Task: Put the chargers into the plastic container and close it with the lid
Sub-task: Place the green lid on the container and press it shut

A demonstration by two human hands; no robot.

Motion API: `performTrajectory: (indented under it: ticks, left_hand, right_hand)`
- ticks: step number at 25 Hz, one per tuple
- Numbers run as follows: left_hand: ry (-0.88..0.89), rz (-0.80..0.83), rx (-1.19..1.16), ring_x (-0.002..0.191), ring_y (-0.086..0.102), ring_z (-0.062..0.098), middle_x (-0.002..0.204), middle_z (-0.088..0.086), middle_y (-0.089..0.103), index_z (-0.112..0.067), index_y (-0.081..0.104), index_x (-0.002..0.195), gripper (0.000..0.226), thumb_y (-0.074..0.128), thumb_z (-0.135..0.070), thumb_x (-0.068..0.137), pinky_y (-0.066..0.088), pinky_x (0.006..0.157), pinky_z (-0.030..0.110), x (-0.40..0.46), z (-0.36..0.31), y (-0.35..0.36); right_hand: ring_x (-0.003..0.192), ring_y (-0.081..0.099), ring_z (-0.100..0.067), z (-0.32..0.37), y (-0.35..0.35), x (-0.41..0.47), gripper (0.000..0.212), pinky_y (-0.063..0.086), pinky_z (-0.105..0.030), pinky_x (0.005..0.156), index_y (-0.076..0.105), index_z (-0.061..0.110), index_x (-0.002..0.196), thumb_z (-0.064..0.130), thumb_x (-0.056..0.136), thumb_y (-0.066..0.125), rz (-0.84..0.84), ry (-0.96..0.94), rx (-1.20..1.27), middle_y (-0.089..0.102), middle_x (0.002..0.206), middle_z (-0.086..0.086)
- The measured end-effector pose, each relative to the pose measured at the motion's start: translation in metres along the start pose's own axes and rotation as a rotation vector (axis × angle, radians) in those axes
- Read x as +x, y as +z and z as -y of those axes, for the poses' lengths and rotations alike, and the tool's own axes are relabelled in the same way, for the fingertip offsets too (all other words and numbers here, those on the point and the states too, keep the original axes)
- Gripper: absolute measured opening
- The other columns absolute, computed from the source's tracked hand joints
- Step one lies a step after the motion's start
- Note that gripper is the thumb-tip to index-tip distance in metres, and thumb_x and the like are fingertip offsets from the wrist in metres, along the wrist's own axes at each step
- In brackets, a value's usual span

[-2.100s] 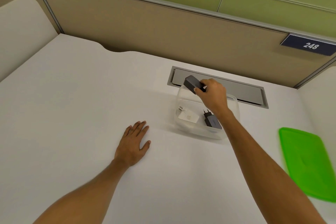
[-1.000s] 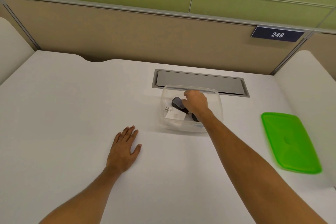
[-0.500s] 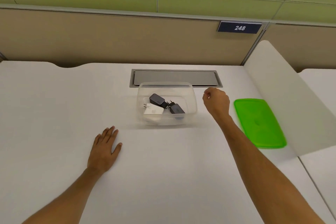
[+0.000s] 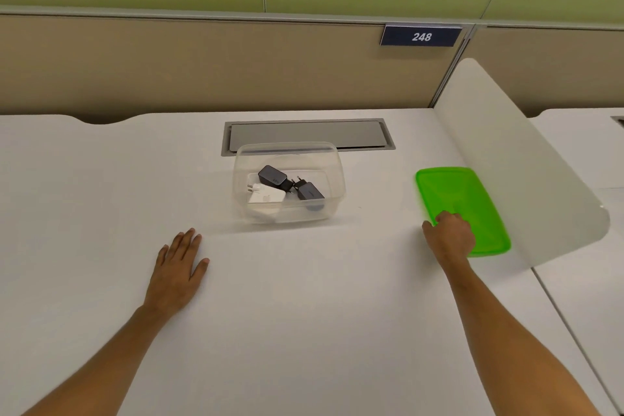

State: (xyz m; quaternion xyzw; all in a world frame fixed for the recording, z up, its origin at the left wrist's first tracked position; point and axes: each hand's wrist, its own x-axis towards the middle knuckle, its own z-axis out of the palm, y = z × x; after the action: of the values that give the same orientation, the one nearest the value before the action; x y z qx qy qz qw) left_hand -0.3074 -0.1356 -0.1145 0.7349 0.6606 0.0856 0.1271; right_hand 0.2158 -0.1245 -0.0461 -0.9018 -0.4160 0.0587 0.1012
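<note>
A clear plastic container (image 4: 338,176) stands open on the white desk. Inside it lie a white charger (image 4: 266,196) and two dark chargers (image 4: 272,176) (image 4: 311,192), close together. The green lid (image 4: 462,192) lies flat on the desk to the right of the container. My right hand (image 4: 450,236) sits on the lid's near left corner, fingers curled over its top and thumb at its edge. My left hand (image 4: 179,263) rests flat and open on the desk, in front of the container and to its left.
A grey cable hatch (image 4: 307,133) is set into the desk just behind the container. A white curved divider (image 4: 513,162) rises right beside the lid. A tan partition with a plate reading 248 (image 4: 421,36) closes the back.
My right hand dropped the dark charger into the container, drew out, and moved right onto the green lid. My left hand stayed flat on the desk. The view panned right.
</note>
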Motion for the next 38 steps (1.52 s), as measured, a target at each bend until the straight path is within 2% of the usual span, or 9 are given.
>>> performTrajectory:
  ticks: [12,15,19,23,27,32,35,36,38]
  left_hand:
    - [-0.034,-0.016,-0.084,0.146,0.014,0.020,0.157,0.005,0.022,-0.012,0.027,0.147,0.057,0.047,-0.029,0.097,0.009,0.119,0.040,0.010,-0.009,-0.007]
    - [-0.025,-0.042,-0.093,0.146,0.015,0.021,0.156,0.006,0.024,-0.012,0.029,0.146,0.056,0.046,-0.032,0.097,0.009,0.118,0.040,0.014,-0.014,-0.012]
    - [-0.011,-0.082,-0.124,0.146,0.015,0.021,0.156,0.006,0.025,-0.012,0.030,0.146,0.061,0.035,-0.041,0.092,0.009,0.118,0.041,0.022,-0.027,-0.024]
    - [-0.006,-0.170,-0.297,0.146,0.011,0.016,0.157,0.002,0.022,-0.015,0.027,0.147,0.056,0.047,-0.031,0.097,0.009,0.119,0.040,0.036,-0.060,-0.043]
    - [0.042,-0.253,-0.456,0.143,0.009,0.004,0.157,-0.006,0.021,-0.021,0.025,0.148,0.057,0.048,-0.033,0.096,0.014,0.118,0.038,0.051,-0.104,-0.070]
    - [0.089,-0.271,-0.717,0.140,0.021,0.003,0.154,-0.007,0.029,-0.023,0.031,0.145,0.057,0.055,-0.028,0.094,0.022,0.111,0.024,0.062,-0.149,-0.095]
    - [0.043,-0.206,-0.850,0.131,0.031,0.001,0.152,-0.008,0.033,-0.027,0.030,0.145,0.060,0.059,-0.027,0.092,0.030,0.091,0.005,0.070,-0.162,-0.104]
    - [0.021,-0.181,-0.902,0.129,0.032,0.001,0.150,-0.008,0.034,-0.028,0.031,0.145,0.061,0.060,-0.026,0.091,0.030,0.088,0.004,0.073,-0.164,-0.105]
    - [-0.010,-0.138,-1.012,0.133,0.030,0.004,0.150,-0.005,0.034,-0.028,0.030,0.145,0.063,0.061,-0.021,0.090,0.030,0.103,0.017,0.078,-0.164,-0.106]
  right_hand:
    - [0.084,0.065,-0.039,-0.008,0.003,0.001,0.014,0.050,-0.035,0.070,0.069,0.005,0.083,0.004,0.074,0.058,0.036,0.059,0.050,0.068,0.087,-0.021]
    - [0.075,0.061,-0.039,0.000,-0.012,0.002,0.011,0.049,-0.036,0.066,0.063,0.000,0.077,0.007,0.068,0.060,-0.076,0.037,0.087,0.063,0.081,-0.022]
    - [0.080,0.056,-0.044,0.016,-0.042,0.002,0.021,0.044,-0.043,0.066,0.060,-0.006,0.084,0.000,0.064,0.058,-0.296,-0.067,0.080,0.060,0.087,-0.026]
    - [0.080,0.054,-0.043,0.043,-0.080,0.001,0.024,0.041,-0.043,0.062,0.062,-0.002,0.091,-0.004,0.068,0.056,-0.456,-0.158,0.156,0.059,0.088,-0.023]
    - [0.082,0.054,-0.041,0.076,-0.119,-0.013,0.025,0.043,-0.041,0.059,0.065,0.004,0.096,-0.003,0.073,0.058,-0.512,-0.364,0.167,0.061,0.091,-0.018]
    - [0.087,0.059,-0.036,0.121,-0.163,-0.046,0.026,0.046,-0.038,0.064,0.067,0.014,0.098,0.006,0.074,0.062,-0.514,-0.537,0.299,0.063,0.096,-0.010]
    - [0.087,0.061,-0.029,0.141,-0.179,-0.060,0.024,0.045,-0.033,0.071,0.069,0.016,0.096,0.007,0.074,0.066,-0.425,-0.646,0.459,0.067,0.097,-0.005]
    - [0.088,0.062,-0.027,0.147,-0.181,-0.062,0.024,0.045,-0.032,0.075,0.070,0.016,0.096,0.007,0.074,0.068,-0.362,-0.667,0.513,0.068,0.097,-0.004]
    - [0.090,0.064,-0.023,0.159,-0.182,-0.066,0.024,0.047,-0.032,0.083,0.072,0.016,0.097,0.007,0.074,0.070,-0.217,-0.687,0.628,0.071,0.097,-0.003]
